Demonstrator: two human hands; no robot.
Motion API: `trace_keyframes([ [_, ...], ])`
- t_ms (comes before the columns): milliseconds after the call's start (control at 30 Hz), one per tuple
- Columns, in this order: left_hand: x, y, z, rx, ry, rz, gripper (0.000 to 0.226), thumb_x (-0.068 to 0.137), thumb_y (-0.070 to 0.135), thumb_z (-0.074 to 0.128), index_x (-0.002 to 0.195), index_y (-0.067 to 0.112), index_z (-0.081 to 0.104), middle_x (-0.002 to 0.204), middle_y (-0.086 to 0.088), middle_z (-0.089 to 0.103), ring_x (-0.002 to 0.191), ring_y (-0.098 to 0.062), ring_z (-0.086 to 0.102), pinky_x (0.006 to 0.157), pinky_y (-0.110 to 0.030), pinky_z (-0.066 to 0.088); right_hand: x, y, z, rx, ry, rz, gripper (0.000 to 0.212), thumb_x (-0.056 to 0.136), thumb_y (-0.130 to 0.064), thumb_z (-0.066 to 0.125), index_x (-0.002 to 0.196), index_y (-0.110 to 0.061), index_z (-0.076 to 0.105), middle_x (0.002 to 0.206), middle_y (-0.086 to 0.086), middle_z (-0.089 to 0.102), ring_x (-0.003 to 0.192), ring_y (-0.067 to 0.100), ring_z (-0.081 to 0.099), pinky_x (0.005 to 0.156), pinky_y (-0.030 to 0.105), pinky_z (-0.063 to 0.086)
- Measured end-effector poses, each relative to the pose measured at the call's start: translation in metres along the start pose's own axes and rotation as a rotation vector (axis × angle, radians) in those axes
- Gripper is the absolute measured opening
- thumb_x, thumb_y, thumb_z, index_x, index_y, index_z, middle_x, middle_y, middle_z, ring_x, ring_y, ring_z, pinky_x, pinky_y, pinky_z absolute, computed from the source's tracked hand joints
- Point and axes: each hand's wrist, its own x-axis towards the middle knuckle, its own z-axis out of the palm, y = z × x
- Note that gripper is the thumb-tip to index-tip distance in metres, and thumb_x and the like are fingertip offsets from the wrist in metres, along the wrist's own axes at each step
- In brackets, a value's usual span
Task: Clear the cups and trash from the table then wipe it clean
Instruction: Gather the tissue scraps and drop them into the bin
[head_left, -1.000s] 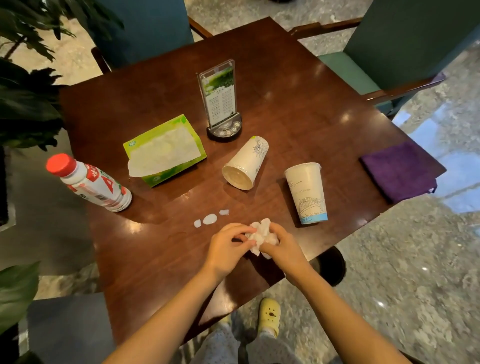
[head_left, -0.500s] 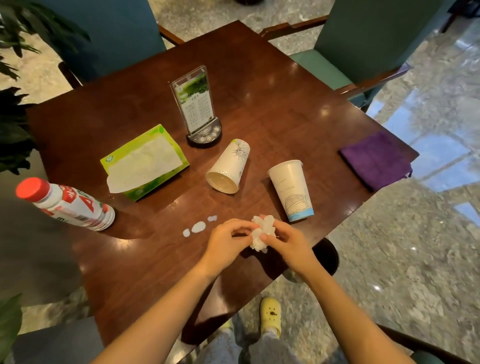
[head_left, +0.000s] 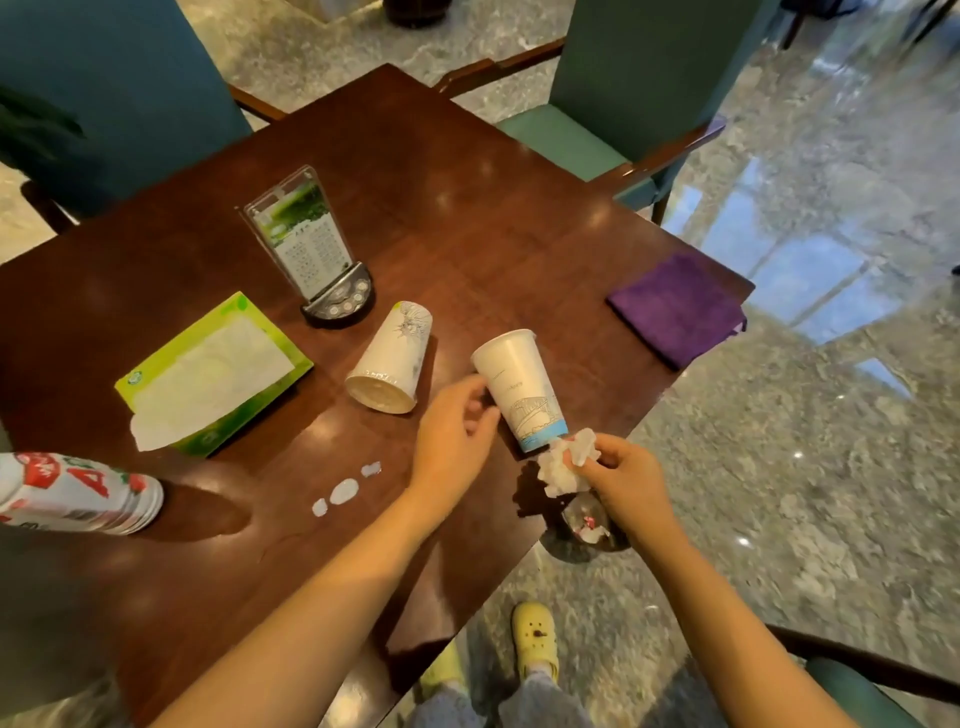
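We note soft, moderate light; window reflections glare pale blue on the polished floor (head_left: 779, 249) at right. The dark table (head_left: 467, 208) carries small bright specular spots. The bottle (head_left: 78, 493) throws a shadow rightward, and the crumpled tissue (head_left: 558, 473) in the right hand (head_left: 623, 478) casts another leftward onto the tabletop. Slight motion blur softens the left hand (head_left: 452, 431) at the upright paper cup (head_left: 519, 384). Wide-angle distortion bends the frame edges; corners are smeared.
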Motion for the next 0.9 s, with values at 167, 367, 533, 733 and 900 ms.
trace_keyframes([
  [167,0.038,0.023,0.055,-0.029,0.018,-0.472,0.086,0.077,0.039,0.070,0.141,0.011,0.022,0.136,-0.014,0.039,0.123,-0.031,0.043,0.094,-0.039,0.043,0.005,0.009,-0.027,-0.052,0.115,0.001,0.026,0.083,-0.011,0.065,0.073,-0.036,0.067,0.069,-0.017,0.068,0.067,0.005,0.061,0.060,0.016,0.047],
  [367,0.056,0.017,0.089,-0.162,0.083,-0.625,0.083,0.068,0.035,0.077,0.133,0.010,0.031,0.131,-0.017,0.046,0.114,-0.035,0.051,0.091,-0.046,0.048,0.006,0.026,-0.061,-0.015,0.164,0.036,0.030,0.082,-0.008,0.064,0.072,-0.036,0.069,0.075,-0.009,0.071,0.070,0.008,0.063,0.064,0.023,0.049],
  [533,0.048,0.031,0.111,-0.281,-0.052,-0.415,0.059,0.071,0.026,0.077,0.118,0.020,0.042,0.114,-0.004,0.059,0.096,-0.021,0.061,0.080,-0.041,0.055,0.009,0.057,-0.099,0.017,0.276,0.104,0.025,0.083,-0.009,0.064,0.073,-0.031,0.069,0.088,0.020,0.072,0.076,0.023,0.063,0.072,0.040,0.051],
  [733,0.049,0.063,0.157,-0.312,-0.188,-0.227,0.063,0.075,0.022,0.074,0.129,0.021,0.041,0.108,0.006,0.057,0.089,-0.005,0.058,0.067,-0.022,0.048,0.029,0.126,-0.133,-0.038,0.315,0.246,0.024,0.086,-0.005,0.060,0.065,-0.016,0.065,0.058,0.000,0.058,0.056,0.016,0.052,0.047,0.010,0.037],
  [900,0.062,0.057,0.187,-0.317,-0.181,-0.120,0.065,0.078,0.022,0.072,0.133,0.024,0.038,0.111,0.011,0.057,0.096,0.000,0.058,0.072,-0.019,0.049,0.064,0.195,-0.129,-0.152,0.272,0.358,0.021,0.084,-0.007,0.057,0.067,-0.017,0.064,0.056,-0.005,0.053,0.054,0.011,0.048,0.048,0.021,0.029],
])
